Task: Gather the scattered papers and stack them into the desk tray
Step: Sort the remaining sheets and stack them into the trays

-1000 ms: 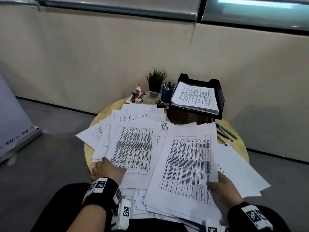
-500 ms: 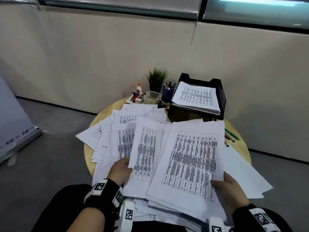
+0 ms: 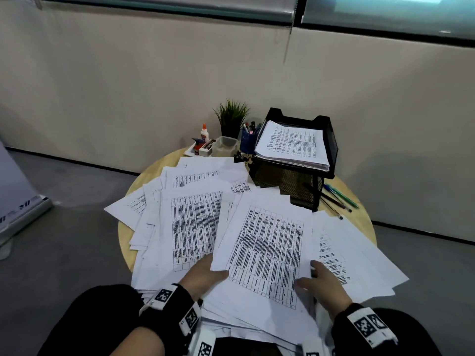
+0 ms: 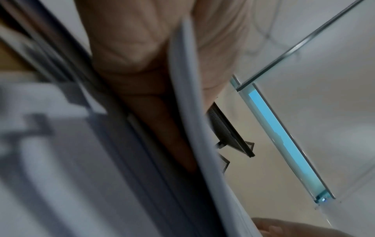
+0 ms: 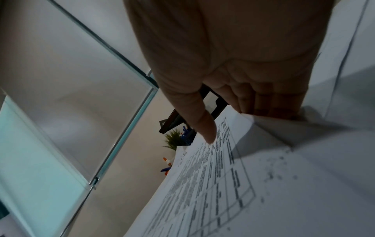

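A sheaf of printed papers lies tilted over the table's near side, held at both lower corners. My left hand grips its lower left edge; the left wrist view shows the paper edge pinched between thumb and fingers. My right hand holds the lower right part, with the thumb on the printed sheet and the fingers tucked under it. More scattered papers spread to the left and right beneath. The black mesh desk tray stands at the back right with a paper stack on its top tier.
The round wooden table stands against a beige wall. Behind the papers are a small plant, a glue bottle, a clear box and a blue pen cup. Loose pens lie right of the tray.
My left hand lifted a sheet from the left pile and carried it right into the sheaf, whose lower left edge it now grips. The right hand shifted slightly left and kept its hold.
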`<action>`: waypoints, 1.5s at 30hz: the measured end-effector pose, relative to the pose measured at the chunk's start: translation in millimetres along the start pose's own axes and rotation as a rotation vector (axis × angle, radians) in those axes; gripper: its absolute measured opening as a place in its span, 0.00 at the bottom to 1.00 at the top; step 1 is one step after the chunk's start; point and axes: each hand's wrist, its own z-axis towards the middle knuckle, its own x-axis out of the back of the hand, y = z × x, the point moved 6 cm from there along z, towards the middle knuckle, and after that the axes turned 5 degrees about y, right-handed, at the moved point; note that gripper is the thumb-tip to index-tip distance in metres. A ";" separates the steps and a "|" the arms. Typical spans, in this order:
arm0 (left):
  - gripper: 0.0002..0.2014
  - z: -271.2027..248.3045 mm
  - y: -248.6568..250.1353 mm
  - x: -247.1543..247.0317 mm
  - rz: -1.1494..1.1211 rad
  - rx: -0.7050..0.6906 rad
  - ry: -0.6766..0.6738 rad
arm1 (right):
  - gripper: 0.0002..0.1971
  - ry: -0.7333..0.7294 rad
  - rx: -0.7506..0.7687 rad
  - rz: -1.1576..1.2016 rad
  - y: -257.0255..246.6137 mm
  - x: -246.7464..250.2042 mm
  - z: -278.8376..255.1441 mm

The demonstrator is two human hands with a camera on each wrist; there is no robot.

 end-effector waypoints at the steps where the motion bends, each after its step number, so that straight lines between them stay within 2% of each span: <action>1: 0.18 -0.4 1.2 -0.6 0.007 -0.002 0.003 | 0.11 0.001 -0.012 0.052 -1.0 0.7 -1.2; 5: 0.22 -3.4 6.9 0.1 -0.053 -0.027 -0.042 | 0.16 -0.038 -0.095 0.234 8.9 2.6 5.0; 8: 0.25 -3.8 9.2 0.9 -0.151 -0.022 -0.023 | 0.07 -0.076 -0.136 0.317 14.8 0.9 7.6; 9: 0.24 -3.9 10.0 2.3 -0.171 -0.030 -0.003 | 0.05 -0.073 -0.126 0.317 16.6 1.2 10.2; 11: 0.18 -2.9 12.0 5.7 -0.134 -0.068 0.038 | 0.07 -0.052 -0.094 0.281 16.9 1.3 10.9; 14: 0.12 -1.7 12.0 3.1 -0.139 -0.083 -0.015 | 0.08 -0.023 -0.006 0.234 11.5 2.8 9.1; 16: 0.17 -2.6 12.3 1.8 -0.194 -0.070 -0.052 | 0.09 0.000 0.045 0.295 5.2 5.3 8.4; 18: 0.24 -4.1 12.6 1.5 -0.276 -0.053 -0.067 | 0.11 -0.017 0.031 0.476 0.7 3.1 6.9; 21: 0.31 -8.6 16.6 0.3 -0.312 -0.068 -0.068 | 0.21 -0.092 0.031 0.679 -2.9 -2.3 9.0; 23: 0.33 -10.4 19.3 1.4 -0.271 -0.090 -0.029 | 0.21 -0.118 0.052 0.673 -2.6 -3.7 7.2; 25: 0.32 -13.9 23.0 1.1 -0.292 -0.087 -0.002 | 0.16 -0.109 0.069 0.603 -5.6 -2.0 1.8; 28: 0.25 -19.7 32.8 1.3 -0.310 -0.125 0.037 | 0.07 -0.080 0.098 0.503 -11.0 4.9 -6.4; 30: 0.20 -19.3 35.5 2.8 -0.332 -0.136 0.077 | 0.08 -0.060 0.113 0.481 -13.3 8.9 -10.6; 32: 0.15 -15.3 33.5 9.1 -0.261 -0.123 0.158 | 0.07 -0.031 0.101 0.471 -12.6 10.6 -15.5; 35: 0.13 -5.2 19.8 30.6 0.002 -0.081 0.322 | 0.18 0.010 0.016 0.534 6.3 8.0 -11.5; 37: 0.22 -0.6 6.0 50.4 0.217 0.010 0.430 | 0.20 0.047 0.001 0.473 20.2 4.6 -6.5; 40: 0.32 -5.4 -15.3 72.5 0.469 0.223 0.504 | 0.16 0.077 0.001 0.401 17.1 8.4 -9.0; 42: 0.35 -11.0 -22.8 80.7 0.516 0.301 0.552 | 0.18 0.074 -0.007 0.330 15.8 14.0 -10.7; 45: 0.36 -11.1 -25.6 88.6 0.531 0.323 0.610 | 0.19 0.127 -0.021 0.169 20.7 19.2 -8.0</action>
